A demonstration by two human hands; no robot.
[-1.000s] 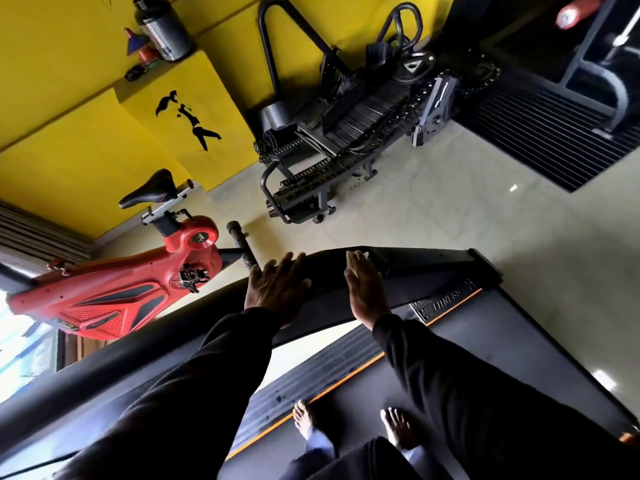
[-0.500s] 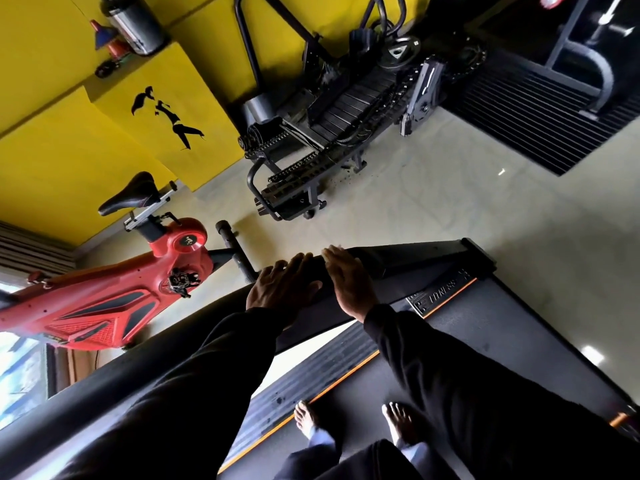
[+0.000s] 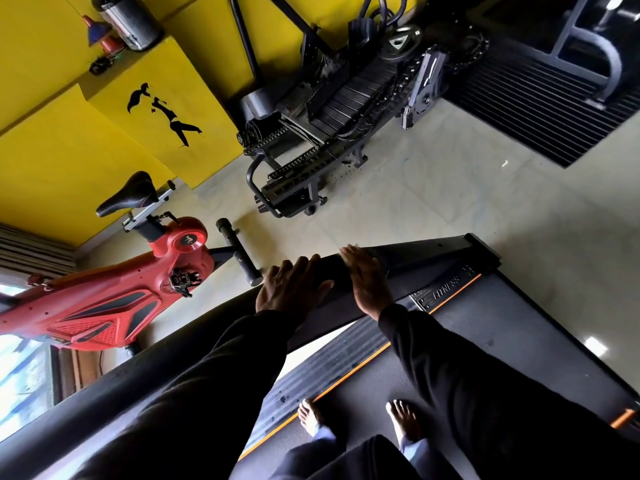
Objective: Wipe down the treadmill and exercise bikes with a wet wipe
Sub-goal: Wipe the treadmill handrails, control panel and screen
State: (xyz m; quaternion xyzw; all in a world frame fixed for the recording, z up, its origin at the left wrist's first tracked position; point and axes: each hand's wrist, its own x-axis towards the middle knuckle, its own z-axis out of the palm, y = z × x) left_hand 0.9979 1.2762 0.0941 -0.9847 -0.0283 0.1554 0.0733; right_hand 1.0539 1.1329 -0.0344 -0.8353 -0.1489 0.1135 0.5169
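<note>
Both my hands, left point(image 3: 291, 289) and right point(image 3: 367, 282), lie flat and open on the treadmill rail point(image 3: 433, 251). Beyond it stand a red bike point(image 3: 104, 299) and a black machine point(image 3: 346, 109).

Pale floor point(image 3: 433, 188), red bike point(image 3: 104, 306), treadmill point(image 3: 519, 323)

Both my dark-sleeved arms reach to mid-frame, left hand point(image 3: 289, 289) and right hand point(image 3: 367, 282) flat, fingers straight, side by side.
</note>
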